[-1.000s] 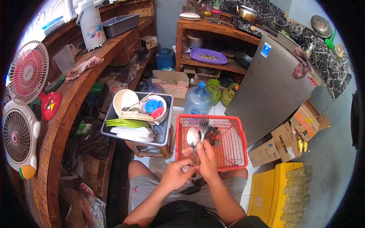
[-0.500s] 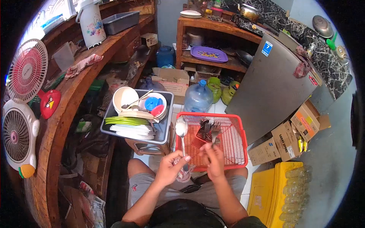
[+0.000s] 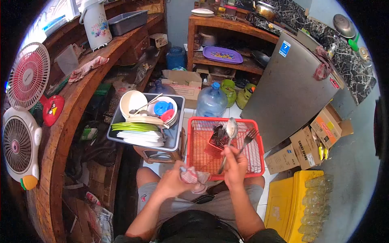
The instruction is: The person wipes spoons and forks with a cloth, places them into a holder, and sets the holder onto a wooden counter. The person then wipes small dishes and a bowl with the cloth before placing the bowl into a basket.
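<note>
My right hand point(image 3: 236, 172) is closed around a metal spoon point(image 3: 231, 128) and a fork point(image 3: 249, 138), their heads pointing up and away from me. A crumpled red-and-white cloth point(image 3: 195, 178) is bunched in my left hand point(image 3: 173, 183), above my lap. Beyond both hands lies a red plastic basket point(image 3: 199, 160). Inside it, a small red holder point(image 3: 211, 150) contains dark cutlery point(image 3: 219, 135), partly behind the spoon.
To the left, a grey tub point(image 3: 179, 121) of plates and bowls rests on a stool point(image 3: 160, 156). A blue water jug point(image 3: 211, 101) stands behind the basket. On the right are a fridge point(image 3: 291, 89), cardboard boxes point(image 3: 302, 146) and a yellow crate point(image 3: 279, 206).
The spoon has passed from my left hand to my right, joining the fork there. My left hand has moved slightly left and down, and now grips only the cloth.
</note>
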